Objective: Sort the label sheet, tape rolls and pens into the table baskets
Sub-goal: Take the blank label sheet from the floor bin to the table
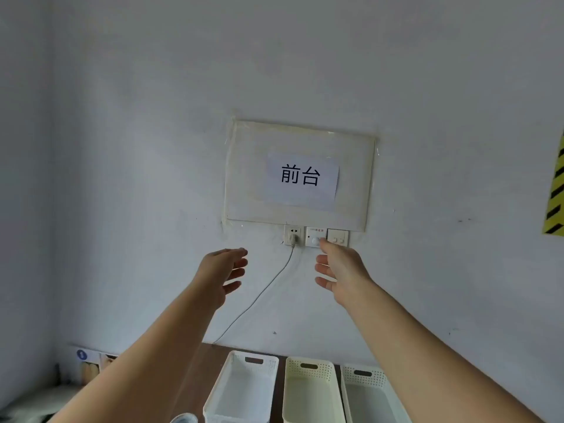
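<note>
Three plastic baskets stand side by side on a brown table at the bottom of the head view: a white basket (241, 389), a cream basket (309, 389) and a pale grey basket (370, 395). All three look empty inside. My left hand (224, 274) and my right hand (340, 274) are both raised in front of the wall, well above the baskets, fingers spread, holding nothing. No label sheet or pens are in view. A pale rounded edge (184, 418) shows at the bottom, too cut off to identify.
A white wall fills the view, with a paper sign on a board (300, 175), a socket with a plugged cable (293, 236) and switches (337, 238). Yellow-black hazard tape (555, 196) is at the right. Small boxes (88, 364) stand at the left.
</note>
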`<state>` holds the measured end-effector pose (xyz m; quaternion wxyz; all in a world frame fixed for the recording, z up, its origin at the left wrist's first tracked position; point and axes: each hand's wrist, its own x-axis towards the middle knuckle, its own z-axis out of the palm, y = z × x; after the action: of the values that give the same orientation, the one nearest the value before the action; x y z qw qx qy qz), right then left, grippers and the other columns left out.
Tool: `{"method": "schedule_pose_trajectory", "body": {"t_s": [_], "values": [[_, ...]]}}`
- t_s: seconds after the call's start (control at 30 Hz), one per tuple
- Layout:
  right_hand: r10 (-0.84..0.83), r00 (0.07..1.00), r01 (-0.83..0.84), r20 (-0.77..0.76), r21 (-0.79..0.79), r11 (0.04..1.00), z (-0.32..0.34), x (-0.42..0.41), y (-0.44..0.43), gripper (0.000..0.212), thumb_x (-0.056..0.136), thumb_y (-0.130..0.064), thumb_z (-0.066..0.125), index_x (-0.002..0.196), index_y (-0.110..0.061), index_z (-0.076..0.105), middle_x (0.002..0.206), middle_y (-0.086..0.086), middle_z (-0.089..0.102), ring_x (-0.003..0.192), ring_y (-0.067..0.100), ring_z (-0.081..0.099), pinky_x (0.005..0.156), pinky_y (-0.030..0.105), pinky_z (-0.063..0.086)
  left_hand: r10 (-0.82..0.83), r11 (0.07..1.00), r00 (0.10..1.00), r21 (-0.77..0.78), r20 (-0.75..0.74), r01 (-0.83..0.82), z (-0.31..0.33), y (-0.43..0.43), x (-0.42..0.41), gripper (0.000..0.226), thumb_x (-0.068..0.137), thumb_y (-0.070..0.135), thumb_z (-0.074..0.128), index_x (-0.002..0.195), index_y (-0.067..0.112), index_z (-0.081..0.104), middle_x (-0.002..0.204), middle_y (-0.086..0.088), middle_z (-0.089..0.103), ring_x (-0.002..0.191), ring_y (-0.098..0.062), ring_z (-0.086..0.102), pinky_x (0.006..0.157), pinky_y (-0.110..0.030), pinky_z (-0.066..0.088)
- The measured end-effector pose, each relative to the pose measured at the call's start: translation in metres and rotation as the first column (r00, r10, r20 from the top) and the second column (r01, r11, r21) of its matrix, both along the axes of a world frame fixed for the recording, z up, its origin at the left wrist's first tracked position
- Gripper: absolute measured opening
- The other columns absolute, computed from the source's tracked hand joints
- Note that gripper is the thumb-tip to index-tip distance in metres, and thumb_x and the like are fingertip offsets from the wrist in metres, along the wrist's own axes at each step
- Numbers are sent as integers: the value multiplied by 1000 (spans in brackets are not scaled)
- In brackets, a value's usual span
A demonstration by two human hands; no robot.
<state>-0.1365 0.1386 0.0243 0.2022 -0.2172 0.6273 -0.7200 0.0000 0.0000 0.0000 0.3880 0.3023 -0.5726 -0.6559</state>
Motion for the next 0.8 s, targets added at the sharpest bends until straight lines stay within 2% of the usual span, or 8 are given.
{"method": "schedule_pose_trajectory", "body": {"t_s": [0.07,0.13,0.2,0.33,0.5,0.63,0.7,0.8], "values": [[15,1000,-15,-9,2,1000,-2,1,-6,24,94,-31,56,108,-12,60,87,3,55,89,20,55,87,40,51,14,1000,1000,-4,-6,-14,0,-2,3,16,92,20,59,104,11,66,96,-6,64,96,-23,59,79,-35,45],[44,999,-44,0,5,999,-4,8,-9,15,95,-28,54,88,-15,57,86,4,54,88,20,54,88,40,51,28,1000,1000,14,-4,-28,-2,-5,9,17,92,19,59,105,11,66,96,-6,65,97,-24,59,80,-35,45],[63,998,-63,-4,4,998,-8,15,-15,15,94,-27,54,84,-16,55,86,4,54,86,20,54,82,37,50,45,999,999,20,-5,-45,-2,-7,16,17,92,19,58,105,10,66,95,-6,65,97,-24,59,81,-35,46],[125,992,-124,-21,9,992,-16,31,-31,18,94,-28,54,82,-15,55,79,2,53,80,18,53,72,33,47,91,996,996,21,-12,-91,-2,-12,37,18,92,20,58,105,11,66,95,-6,65,94,-23,60,78,-34,46],[217,973,-216,-85,25,976,-29,59,-55,17,93,-27,52,82,-15,58,84,3,59,80,17,57,69,31,49,191,981,981,23,-25,-190,-8,-19,74,12,92,20,59,96,13,68,95,-6,66,90,-22,62,77,-33,49],[342,931,-343,-131,14,939,-40,88,-69,12,92,-23,55,83,-17,60,87,3,61,84,16,58,75,33,53,277,961,959,29,-54,-275,-15,-16,108,10,92,17,59,91,11,67,91,-8,66,84,-23,63,76,-33,51],[422,892,-426,-160,9,905,-45,102,-74,7,92,-21,57,89,-19,63,93,3,63,90,16,60,79,34,54,311,950,947,34,-77,-309,-18,-11,126,9,92,15,59,90,9,66,89,-9,66,78,-24,64,70,-31,53],[529,821,-539,-216,16,842,-51,123,-78,12,94,-24,57,102,-19,63,106,4,65,102,19,62,78,32,56,368,930,926,23,-84,-368,-23,1,153,10,93,14,57,91,8,65,90,-10,66,77,-24,64,68,-31,53]]}}
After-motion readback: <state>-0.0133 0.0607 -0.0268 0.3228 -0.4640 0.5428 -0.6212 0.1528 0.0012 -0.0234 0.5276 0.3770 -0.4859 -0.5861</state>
